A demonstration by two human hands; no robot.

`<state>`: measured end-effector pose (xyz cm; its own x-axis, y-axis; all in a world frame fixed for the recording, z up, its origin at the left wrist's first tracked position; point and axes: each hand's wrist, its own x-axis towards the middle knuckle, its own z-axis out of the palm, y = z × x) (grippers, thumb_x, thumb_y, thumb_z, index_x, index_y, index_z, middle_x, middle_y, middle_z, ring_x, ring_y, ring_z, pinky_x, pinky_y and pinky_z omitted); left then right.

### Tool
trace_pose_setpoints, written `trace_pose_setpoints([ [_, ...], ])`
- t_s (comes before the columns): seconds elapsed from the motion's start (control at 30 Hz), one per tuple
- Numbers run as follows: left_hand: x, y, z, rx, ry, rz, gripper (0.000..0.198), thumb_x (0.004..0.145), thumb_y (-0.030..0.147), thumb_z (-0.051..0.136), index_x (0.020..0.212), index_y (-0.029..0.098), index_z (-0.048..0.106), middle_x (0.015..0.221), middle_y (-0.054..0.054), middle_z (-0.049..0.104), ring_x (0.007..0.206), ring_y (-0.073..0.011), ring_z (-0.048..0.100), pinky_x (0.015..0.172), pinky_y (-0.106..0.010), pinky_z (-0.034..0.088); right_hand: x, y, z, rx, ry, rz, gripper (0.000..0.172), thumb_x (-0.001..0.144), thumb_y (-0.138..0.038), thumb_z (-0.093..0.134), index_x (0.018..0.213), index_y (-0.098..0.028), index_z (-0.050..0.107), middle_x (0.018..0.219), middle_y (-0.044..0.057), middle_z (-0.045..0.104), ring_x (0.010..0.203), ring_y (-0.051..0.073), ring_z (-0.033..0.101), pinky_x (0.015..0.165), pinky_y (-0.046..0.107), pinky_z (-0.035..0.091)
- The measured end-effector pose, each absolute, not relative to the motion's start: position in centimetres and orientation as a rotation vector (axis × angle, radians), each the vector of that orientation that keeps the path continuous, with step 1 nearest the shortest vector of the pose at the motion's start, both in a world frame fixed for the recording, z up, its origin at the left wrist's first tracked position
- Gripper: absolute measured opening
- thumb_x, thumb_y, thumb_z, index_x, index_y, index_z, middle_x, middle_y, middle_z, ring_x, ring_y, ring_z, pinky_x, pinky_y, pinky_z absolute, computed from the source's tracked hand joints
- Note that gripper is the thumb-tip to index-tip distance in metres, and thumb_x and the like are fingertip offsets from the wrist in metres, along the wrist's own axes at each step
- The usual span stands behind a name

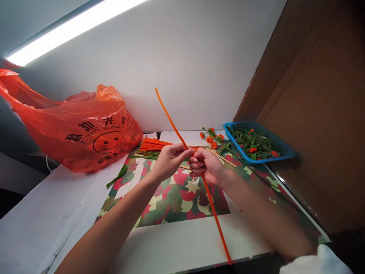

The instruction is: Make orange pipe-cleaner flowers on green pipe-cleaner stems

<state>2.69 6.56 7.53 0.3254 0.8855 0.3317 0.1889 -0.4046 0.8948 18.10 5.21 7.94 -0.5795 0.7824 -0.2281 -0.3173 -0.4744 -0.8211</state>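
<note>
My left hand (170, 159) and my right hand (205, 166) meet above a star-patterned mat (173, 203), both closed on one long orange pipe cleaner (171, 118). The pipe cleaner runs diagonally, its upper end rising toward the wall and its lower end reaching down to the table's near edge. The left fingers pinch it just above the right fist. A thin wooden stick (225, 159) pokes out beyond the right hand; whether that hand holds it I cannot tell.
A pile of orange and green pipe cleaners (151, 146) lies behind the hands. A large orange plastic bag (85, 129) sits at left. A blue basket (258, 142) with green and orange pieces stands at right, finished orange flowers (211, 136) beside it. A brown board (313, 106) walls the right.
</note>
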Motion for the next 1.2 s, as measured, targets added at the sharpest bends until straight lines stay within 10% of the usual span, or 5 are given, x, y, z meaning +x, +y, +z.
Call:
trace_pose_setpoints([
  [0.47, 2.6, 6.3, 7.8, 1.794, 0.943, 1.122, 0.032, 0.083, 0.039, 0.061, 0.061, 0.016, 0.055, 0.056, 0.001, 0.057, 0.054, -0.0116, 0.053, 0.052, -0.022, 0.04, 17.6, 5.0, 7.3, -0.78, -1.006, 2.031, 0.013, 0.063, -0.015, 0.039, 0.05, -0.018, 0.041, 0.042, -0.008, 0.02, 0.04, 0.006, 0.011, 0.045, 0.02, 0.027],
  [0.87, 1.8, 7.0, 8.7, 1.647, 0.68, 1.141, 0.029, 0.081, 0.041, 0.066, 0.085, 0.013, 0.071, 0.077, -0.006, 0.072, 0.077, -0.0176, 0.066, 0.073, -0.026, 0.05, 18.2, 4.7, 8.7, -0.579, -1.021, 2.019, 0.034, 0.094, -0.024, 0.036, 0.068, -0.015, 0.057, 0.048, -0.01, 0.018, 0.044, 0.007, 0.01, 0.05, 0.019, 0.028],
  [1.2, 2.0, 7.4, 7.6, 1.36, 0.669, 1.158, 0.028, 0.074, 0.038, 0.074, 0.065, 0.014, 0.063, 0.061, -0.001, 0.065, 0.059, -0.0115, 0.058, 0.064, -0.024, 0.046, 18.1, 4.8, 8.2, -0.775, -1.345, 1.798, 0.026, 0.089, -0.033, 0.046, 0.07, -0.017, 0.053, 0.048, -0.011, 0.02, 0.044, 0.007, 0.013, 0.05, 0.021, 0.026],
])
